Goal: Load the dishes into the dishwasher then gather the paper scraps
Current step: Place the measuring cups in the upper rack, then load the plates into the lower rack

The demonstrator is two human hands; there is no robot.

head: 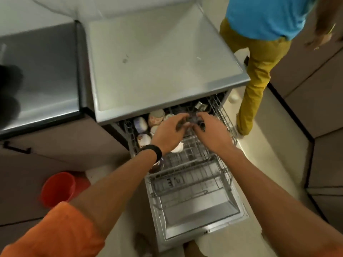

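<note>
Loading seems well underway: cups point(142, 124) fill the left of the upper rack point(225, 115) of the dishwasher point(194, 210), left hand point(167, 132) and right hand point(211, 130) both curl round a blurred dark item point(191, 121) above it, and no paper scraps are in view.

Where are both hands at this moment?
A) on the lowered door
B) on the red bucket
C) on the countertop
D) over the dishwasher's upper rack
D: the left hand and right hand meet over the upper rack, gripping a blurred dark item beside the cups.
</note>
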